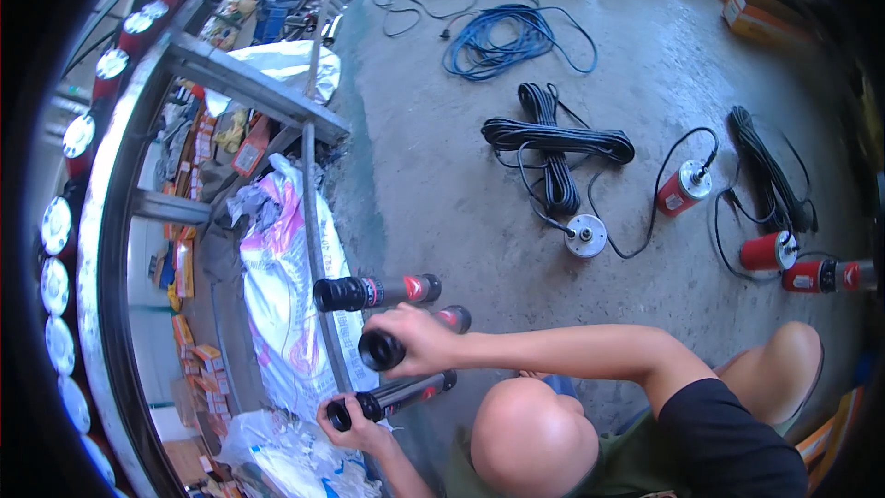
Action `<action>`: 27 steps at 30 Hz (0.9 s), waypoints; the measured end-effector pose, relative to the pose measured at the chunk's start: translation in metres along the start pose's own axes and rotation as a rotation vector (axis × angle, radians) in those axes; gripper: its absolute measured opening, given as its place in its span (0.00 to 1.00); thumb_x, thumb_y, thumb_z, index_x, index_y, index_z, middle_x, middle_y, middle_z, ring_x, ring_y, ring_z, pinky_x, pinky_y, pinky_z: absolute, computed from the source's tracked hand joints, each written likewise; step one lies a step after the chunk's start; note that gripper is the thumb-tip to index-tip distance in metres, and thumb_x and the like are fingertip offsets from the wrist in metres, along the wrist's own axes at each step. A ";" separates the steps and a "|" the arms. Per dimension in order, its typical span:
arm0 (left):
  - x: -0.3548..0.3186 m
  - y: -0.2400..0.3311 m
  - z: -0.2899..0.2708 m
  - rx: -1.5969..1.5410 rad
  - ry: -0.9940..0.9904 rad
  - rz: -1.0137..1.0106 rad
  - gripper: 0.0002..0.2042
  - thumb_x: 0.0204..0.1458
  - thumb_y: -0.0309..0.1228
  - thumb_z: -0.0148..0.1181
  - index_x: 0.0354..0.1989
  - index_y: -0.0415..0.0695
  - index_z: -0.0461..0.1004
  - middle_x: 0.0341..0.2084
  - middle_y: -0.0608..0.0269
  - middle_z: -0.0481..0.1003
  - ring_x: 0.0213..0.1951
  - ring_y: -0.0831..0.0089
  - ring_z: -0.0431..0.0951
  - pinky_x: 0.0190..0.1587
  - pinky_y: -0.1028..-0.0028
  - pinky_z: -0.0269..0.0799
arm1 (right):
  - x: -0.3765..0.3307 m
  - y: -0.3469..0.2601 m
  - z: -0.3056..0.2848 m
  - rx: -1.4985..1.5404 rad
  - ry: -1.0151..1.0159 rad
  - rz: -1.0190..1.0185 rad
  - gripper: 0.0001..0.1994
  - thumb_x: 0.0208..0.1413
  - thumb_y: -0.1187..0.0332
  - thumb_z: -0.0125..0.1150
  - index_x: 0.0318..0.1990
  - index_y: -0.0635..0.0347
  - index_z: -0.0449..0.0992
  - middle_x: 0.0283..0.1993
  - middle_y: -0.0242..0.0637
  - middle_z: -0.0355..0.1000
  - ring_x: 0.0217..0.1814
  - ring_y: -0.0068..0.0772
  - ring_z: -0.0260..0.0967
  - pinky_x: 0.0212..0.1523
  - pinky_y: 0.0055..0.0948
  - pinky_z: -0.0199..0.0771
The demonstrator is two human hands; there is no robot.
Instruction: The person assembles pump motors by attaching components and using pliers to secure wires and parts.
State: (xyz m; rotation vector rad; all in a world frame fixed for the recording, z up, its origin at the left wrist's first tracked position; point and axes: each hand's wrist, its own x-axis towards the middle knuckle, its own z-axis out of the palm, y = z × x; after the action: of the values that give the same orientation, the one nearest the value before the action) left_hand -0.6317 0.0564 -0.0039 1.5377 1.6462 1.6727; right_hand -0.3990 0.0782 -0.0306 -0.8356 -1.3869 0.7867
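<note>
My right hand (422,339) is wrapped round a metal cylinder (381,350) with a black open end and a red label, its middle hidden under my fingers. Nearer to me, my left hand (355,426) grips the black end of a second cylinder (406,393). A third such cylinder (392,291) lies just beyond them, apart from both hands, its black end over a thin metal bar (318,221). All three point roughly left to right, side by side. My bent knees (533,438) show below my right arm.
At left stands a metal bench frame (115,157) lined with red, silver-topped motors (57,226). White sacks (286,314) lie under it. Across the floor are black cable bundles (558,143), red cylindrical motors (684,189), a blue coil (502,41) and orange boxes (765,14).
</note>
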 end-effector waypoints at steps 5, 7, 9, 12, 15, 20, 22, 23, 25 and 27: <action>0.006 -0.028 0.009 -0.009 0.042 -0.005 0.13 0.51 0.19 0.64 0.44 0.34 0.71 0.35 0.54 0.75 0.34 0.65 0.76 0.41 0.69 0.77 | 0.013 0.044 0.040 -0.009 0.014 -0.002 0.32 0.37 0.65 0.76 0.53 0.59 0.71 0.49 0.43 0.75 0.54 0.49 0.74 0.55 0.45 0.67; 0.010 -0.025 0.017 -0.019 0.033 0.017 0.12 0.52 0.21 0.64 0.43 0.33 0.71 0.34 0.54 0.74 0.35 0.64 0.76 0.41 0.68 0.77 | 0.022 0.050 0.045 -0.018 0.003 0.011 0.33 0.36 0.64 0.77 0.53 0.60 0.71 0.49 0.46 0.75 0.53 0.51 0.73 0.56 0.47 0.68; 0.016 -0.030 0.021 0.100 0.037 0.094 0.10 0.54 0.22 0.65 0.42 0.34 0.73 0.37 0.53 0.76 0.35 0.65 0.76 0.40 0.66 0.76 | 0.027 0.050 0.042 -0.027 0.063 -0.061 0.29 0.34 0.66 0.76 0.48 0.61 0.72 0.43 0.47 0.75 0.48 0.54 0.74 0.49 0.47 0.72; 0.012 -0.035 0.014 0.165 0.068 0.011 0.15 0.57 0.31 0.66 0.48 0.35 0.74 0.39 0.55 0.76 0.41 0.66 0.76 0.45 0.66 0.75 | 0.026 0.045 0.044 -0.136 0.082 -0.150 0.28 0.30 0.65 0.75 0.43 0.63 0.73 0.39 0.48 0.75 0.43 0.56 0.74 0.43 0.47 0.75; -0.018 -0.010 0.061 0.123 -0.016 0.055 0.15 0.57 0.31 0.66 0.48 0.36 0.74 0.39 0.56 0.77 0.40 0.66 0.76 0.45 0.66 0.75 | 0.022 0.047 0.013 -0.416 0.021 -0.264 0.29 0.30 0.58 0.78 0.40 0.63 0.74 0.39 0.47 0.76 0.42 0.55 0.75 0.44 0.46 0.77; -0.061 0.021 0.102 0.040 -0.259 -0.015 0.15 0.58 0.31 0.66 0.49 0.37 0.74 0.39 0.56 0.77 0.40 0.67 0.77 0.45 0.66 0.75 | -0.034 -0.076 -0.188 -0.704 -0.299 0.064 0.22 0.37 0.60 0.73 0.40 0.58 0.74 0.40 0.45 0.74 0.44 0.48 0.76 0.46 0.46 0.77; -0.070 0.030 0.111 0.008 -0.345 -0.070 0.15 0.58 0.31 0.66 0.50 0.38 0.74 0.39 0.56 0.77 0.40 0.67 0.77 0.45 0.66 0.76 | -0.080 -0.151 -0.303 -1.099 -0.283 0.098 0.16 0.47 0.66 0.69 0.44 0.57 0.76 0.47 0.43 0.74 0.50 0.47 0.74 0.49 0.47 0.76; -0.080 0.033 0.118 -0.024 -0.414 -0.116 0.15 0.58 0.31 0.66 0.50 0.38 0.74 0.39 0.57 0.77 0.40 0.67 0.78 0.45 0.67 0.76 | -0.127 -0.189 -0.354 -1.362 -0.119 0.147 0.22 0.46 0.68 0.70 0.51 0.56 0.77 0.53 0.42 0.74 0.54 0.45 0.72 0.52 0.45 0.76; -0.089 0.037 0.126 -0.031 -0.505 -0.182 0.15 0.58 0.31 0.66 0.50 0.39 0.74 0.39 0.57 0.77 0.40 0.67 0.78 0.45 0.67 0.76 | -0.182 -0.304 -0.408 -1.745 0.289 0.470 0.26 0.45 0.68 0.76 0.55 0.57 0.78 0.53 0.46 0.76 0.54 0.48 0.75 0.54 0.39 0.76; -0.091 0.040 0.130 -0.025 -0.561 -0.233 0.15 0.58 0.31 0.66 0.51 0.40 0.74 0.38 0.57 0.78 0.40 0.67 0.78 0.45 0.67 0.76 | -0.246 -0.365 -0.437 -2.219 0.628 0.135 0.26 0.51 0.57 0.75 0.55 0.56 0.77 0.52 0.41 0.76 0.53 0.41 0.73 0.57 0.40 0.71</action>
State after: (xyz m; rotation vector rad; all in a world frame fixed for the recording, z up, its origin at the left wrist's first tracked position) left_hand -0.4740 0.0360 -0.0427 1.5469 1.4225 1.0145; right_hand 0.0232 -0.3345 0.1591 -2.4480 -1.1200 -1.3569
